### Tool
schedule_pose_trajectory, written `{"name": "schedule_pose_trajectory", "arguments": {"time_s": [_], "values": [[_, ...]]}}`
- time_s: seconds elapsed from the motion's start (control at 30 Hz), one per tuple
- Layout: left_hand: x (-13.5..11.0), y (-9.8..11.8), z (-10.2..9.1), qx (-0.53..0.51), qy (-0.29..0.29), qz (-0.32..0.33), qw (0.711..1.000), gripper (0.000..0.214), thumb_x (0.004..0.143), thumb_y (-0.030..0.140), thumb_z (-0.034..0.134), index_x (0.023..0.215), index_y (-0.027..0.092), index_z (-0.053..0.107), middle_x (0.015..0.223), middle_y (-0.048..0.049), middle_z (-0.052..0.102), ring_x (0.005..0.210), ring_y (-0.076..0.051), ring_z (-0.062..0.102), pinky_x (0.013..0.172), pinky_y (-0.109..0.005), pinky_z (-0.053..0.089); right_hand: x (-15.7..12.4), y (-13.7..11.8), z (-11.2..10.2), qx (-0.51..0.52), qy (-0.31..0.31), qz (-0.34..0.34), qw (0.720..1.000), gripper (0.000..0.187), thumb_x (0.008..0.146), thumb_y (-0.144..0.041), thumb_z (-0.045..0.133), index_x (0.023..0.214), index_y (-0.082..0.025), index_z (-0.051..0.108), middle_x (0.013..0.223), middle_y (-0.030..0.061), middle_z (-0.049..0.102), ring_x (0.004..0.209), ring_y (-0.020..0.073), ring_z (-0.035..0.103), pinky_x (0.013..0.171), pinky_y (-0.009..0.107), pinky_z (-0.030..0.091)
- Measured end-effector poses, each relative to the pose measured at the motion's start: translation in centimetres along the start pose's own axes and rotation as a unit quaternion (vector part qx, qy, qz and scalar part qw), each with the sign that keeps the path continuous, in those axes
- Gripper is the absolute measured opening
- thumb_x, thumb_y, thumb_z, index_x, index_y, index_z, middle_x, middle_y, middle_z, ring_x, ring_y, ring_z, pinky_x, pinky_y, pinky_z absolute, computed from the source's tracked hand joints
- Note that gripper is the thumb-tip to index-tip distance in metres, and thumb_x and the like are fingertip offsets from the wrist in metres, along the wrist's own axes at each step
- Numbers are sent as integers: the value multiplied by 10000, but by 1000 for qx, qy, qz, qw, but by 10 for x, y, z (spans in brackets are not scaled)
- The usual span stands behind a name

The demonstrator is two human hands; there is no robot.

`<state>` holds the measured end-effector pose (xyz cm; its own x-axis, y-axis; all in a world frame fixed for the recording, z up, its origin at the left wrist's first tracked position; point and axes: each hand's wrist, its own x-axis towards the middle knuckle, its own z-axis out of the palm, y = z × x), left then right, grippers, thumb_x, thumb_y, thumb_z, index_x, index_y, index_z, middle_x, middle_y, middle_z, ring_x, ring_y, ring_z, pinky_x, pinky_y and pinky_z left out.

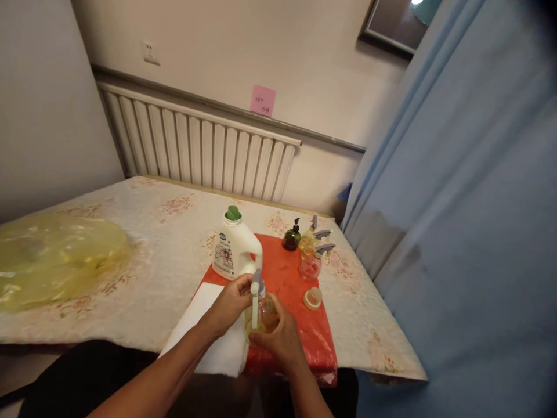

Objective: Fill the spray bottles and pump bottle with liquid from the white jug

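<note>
Near the front edge of the table, both hands are on a clear spray bottle with a grey-and-white trigger head. My left hand is closed at the neck, its fingers by the trigger head. Wrapped around the body of the bottle from the right is my right hand. A little pale yellow liquid shows low in the bottle. Just behind it stands a white jug with a handle and a green piece in its mouth. A pale round cap lies on the red plastic sheet to the right.
At the sheet's far right stand a dark green pump bottle, a pink spray bottle and yellowish spray bottles. White paper or cloth lies at front left. A yellow plastic bag covers the table's left. A blue curtain hangs at right.
</note>
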<state>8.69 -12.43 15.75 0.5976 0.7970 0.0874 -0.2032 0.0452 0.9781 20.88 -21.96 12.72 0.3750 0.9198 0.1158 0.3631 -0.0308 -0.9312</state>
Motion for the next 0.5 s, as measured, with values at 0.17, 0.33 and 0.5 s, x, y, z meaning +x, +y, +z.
{"name": "schedule_pose_trajectory", "arguments": {"time_s": [0.17, 0.33, 0.5], "values": [[1, -17, 2, 22, -6, 4, 1000, 394, 743, 263, 718, 1116, 193, 612, 1053, -46, 693, 945, -206, 644, 863, -310, 496, 4, 12, -5, 36, 14, 2, 999, 775, 506, -101, 761, 1253, -224, 596, 1164, 50, 715, 1073, 262, 669, 956, 383, 519], [11, -52, -31, 265, 61, 12, 962, 290, 832, 373, 593, 1029, 165, 634, 986, -94, 697, 942, -256, 648, 881, -394, 491, 17, 34, -21, 46, 75, 27, 996, 787, 515, -149, 777, 1278, -207, 591, 1215, 90, 693, 1149, 301, 636, 935, 404, 536], [19, -106, -99, 503, 113, 79, 853, 210, 866, 336, 500, 950, 185, 619, 971, -91, 685, 912, -258, 636, 868, -419, 504, 49, 63, -36, 47, 125, 20, 991, 773, 539, -227, 786, 1287, -211, 589, 1160, 80, 716, 1123, 303, 653, 914, 407, 548]]}}
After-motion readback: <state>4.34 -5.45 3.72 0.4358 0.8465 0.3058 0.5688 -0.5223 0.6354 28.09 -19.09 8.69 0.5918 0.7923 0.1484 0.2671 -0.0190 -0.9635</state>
